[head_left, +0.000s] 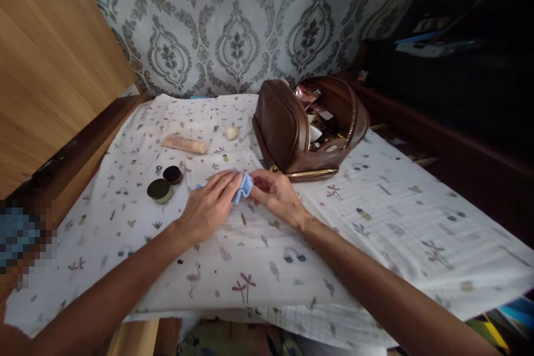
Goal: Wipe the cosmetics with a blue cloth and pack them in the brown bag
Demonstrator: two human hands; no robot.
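A small light-blue cloth (242,188) is bunched between my two hands, just above the printed white sheet. My left hand (212,203) is closed over it, its fingers wrapped across the fabric. Right up against the cloth's other side, my right hand (277,194) has its fingers curled and its thumb pressed in; what they grip is hidden. To the left lie a dark-lidded green jar (160,191), a smaller black-lidded jar (172,174) and a peach-coloured tube (186,144). A small cream-coloured round item (231,132) sits further back.
A brown cosmetic bag (287,128) stands unzipped behind my right hand, filled with several items. The patterned sheet (258,267) covers the surface. A wooden panel (58,61) borders the left, a papered wall (175,39) the back, dark furniture (459,89) the right.
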